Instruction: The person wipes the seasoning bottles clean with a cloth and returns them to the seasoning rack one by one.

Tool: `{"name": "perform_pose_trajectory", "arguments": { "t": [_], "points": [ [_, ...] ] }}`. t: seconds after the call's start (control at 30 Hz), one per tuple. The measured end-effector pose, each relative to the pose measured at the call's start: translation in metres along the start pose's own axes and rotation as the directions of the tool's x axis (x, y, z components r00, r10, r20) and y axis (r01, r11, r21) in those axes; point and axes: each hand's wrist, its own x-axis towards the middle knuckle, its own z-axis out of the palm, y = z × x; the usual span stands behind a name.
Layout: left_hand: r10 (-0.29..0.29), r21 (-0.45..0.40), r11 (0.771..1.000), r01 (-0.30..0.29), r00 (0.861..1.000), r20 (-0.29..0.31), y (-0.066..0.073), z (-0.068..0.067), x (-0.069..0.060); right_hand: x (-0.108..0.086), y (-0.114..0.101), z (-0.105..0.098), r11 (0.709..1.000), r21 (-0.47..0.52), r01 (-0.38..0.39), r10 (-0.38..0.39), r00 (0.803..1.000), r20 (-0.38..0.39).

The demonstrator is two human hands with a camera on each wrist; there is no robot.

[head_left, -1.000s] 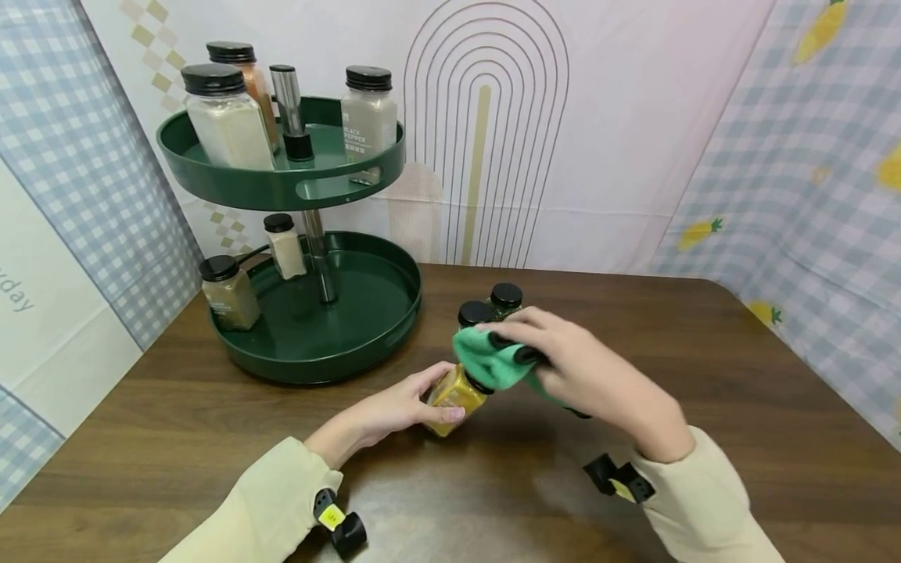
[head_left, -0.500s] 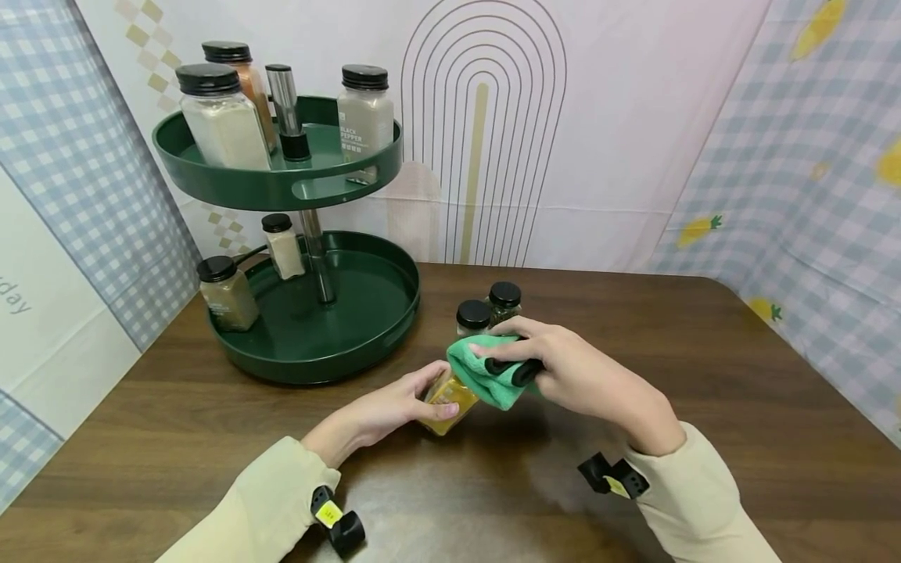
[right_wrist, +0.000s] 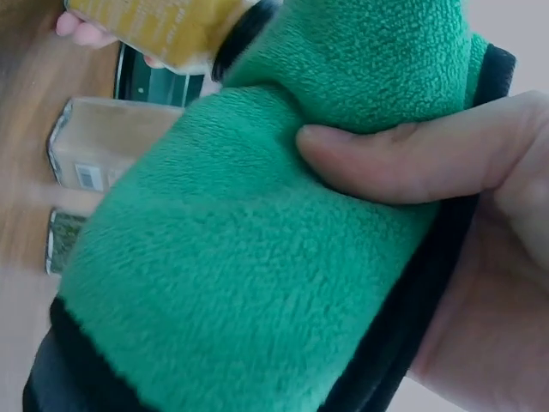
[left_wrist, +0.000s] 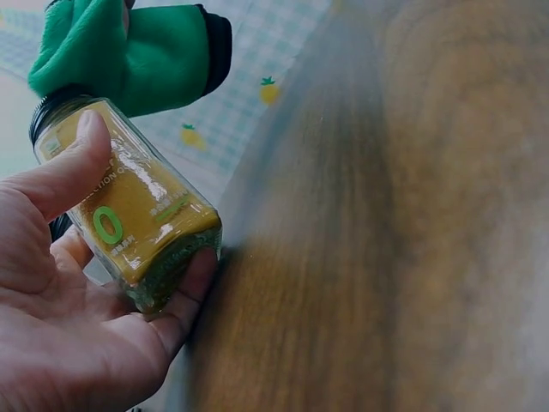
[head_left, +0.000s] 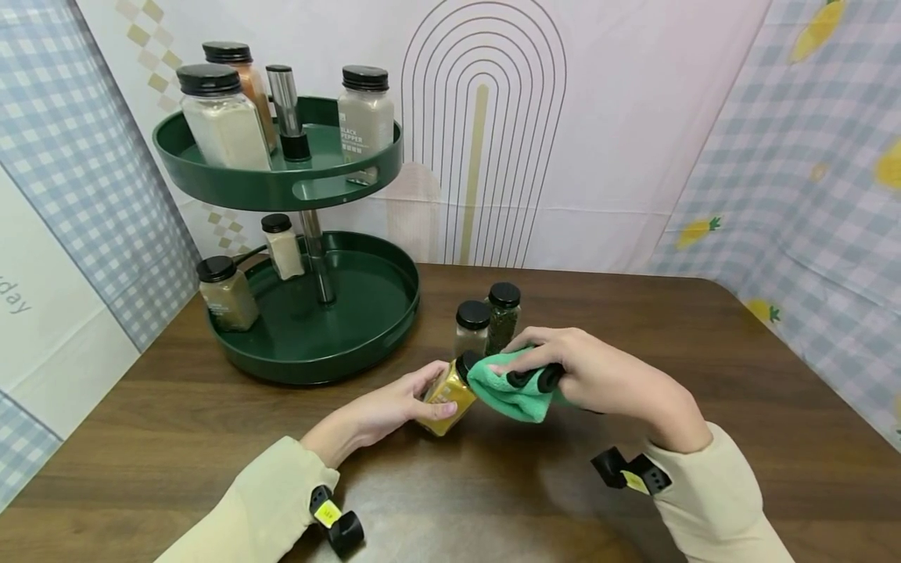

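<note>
Tilted spice jar (head_left: 445, 403) held to green cloth (head_left: 510, 393)

The left hand (head_left: 397, 403) grips the spice jar low over the table (head_left: 549, 500), thumb across its front, leaving the black lid (head_left: 466, 363), leaning toward one o'clock, accessible. At the jar's three o'clock, the right hand (head_left: 580, 367) pinches the green cloth by the lid, its folds probably making a thicker pad. A pale jar (head_left: 470, 342) and herb jar (head_left: 502, 322) stand upright toward one o'clock, seemingly parked beyond the work. At ten o'clock, a two-tier stand (head_left: 331, 372) holds other jars (head_left: 228, 133), its raised rims likely guarding against slips.
</note>
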Motion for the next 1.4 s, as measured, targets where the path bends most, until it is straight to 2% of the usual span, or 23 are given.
{"name": "perform_pose_trajectory", "arguments": {
  "t": [0.1, 0.17, 0.23, 0.33, 0.43, 0.63, 0.83, 0.97, 1.23, 1.4],
  "points": [
    [0.007, 0.006, 1.000, -0.007, 1.000, 0.001, 0.000, 0.000, 0.000, -0.004, 0.001, -0.005, 0.999, -0.032, -0.007, 0.008, 1.000, 0.021],
    [0.011, 0.013, 1.000, -0.011, 1.000, 0.000, 0.000, 0.000, 0.000, -0.007, 0.002, -0.007, 0.998, -0.062, -0.027, 0.026, 1.000, -0.003],
    [0.012, 0.022, 1.000, -0.012, 1.000, 0.000, 0.000, 0.000, 0.000, -0.008, 0.001, -0.009, 0.995, -0.087, -0.057, 0.051, 0.996, -0.067],
    [0.012, 0.043, 0.999, -0.012, 1.000, 0.003, 0.000, 0.000, 0.000, -0.005, -0.002, -0.007, 0.990, -0.093, -0.103, 0.083, 0.978, -0.193],
    [0.012, 0.059, 0.998, -0.012, 1.000, 0.007, 0.001, 0.000, 0.001, 0.003, -0.008, 0.001, 0.991, -0.089, -0.101, 0.074, 0.963, -0.260],
    [-0.010, 0.050, 0.999, 0.010, 1.000, -0.003, 0.003, 0.001, 0.000, 0.016, -0.015, 0.020, 0.994, -0.099, -0.047, 0.020, 0.967, -0.254],
    [-0.010, 0.018, 1.000, 0.010, 1.000, 0.000, 0.000, 0.000, 0.001, 0.013, -0.014, 0.017, 0.996, -0.058, -0.064, 0.050, 0.974, -0.221],
    [0.006, -0.001, 1.000, -0.006, 1.000, 0.002, -0.002, 0.000, 0.001, 0.013, -0.012, 0.016, 0.996, -0.068, -0.064, 0.049, 0.976, -0.214],
    [0.009, -0.003, 1.000, -0.009, 1.000, -0.002, -0.001, -0.001, 0.000, 0.010, -0.008, 0.014, 0.976, -0.130, -0.174, 0.148, 0.971, -0.190],
    [0.000, 0.005, 1.000, 0.000, 1.000, -0.002, 0.000, 0.000, 0.000, 0.004, -0.007, 0.009, 0.946, -0.191, -0.260, 0.226, 0.957, -0.181]
  ]
}}
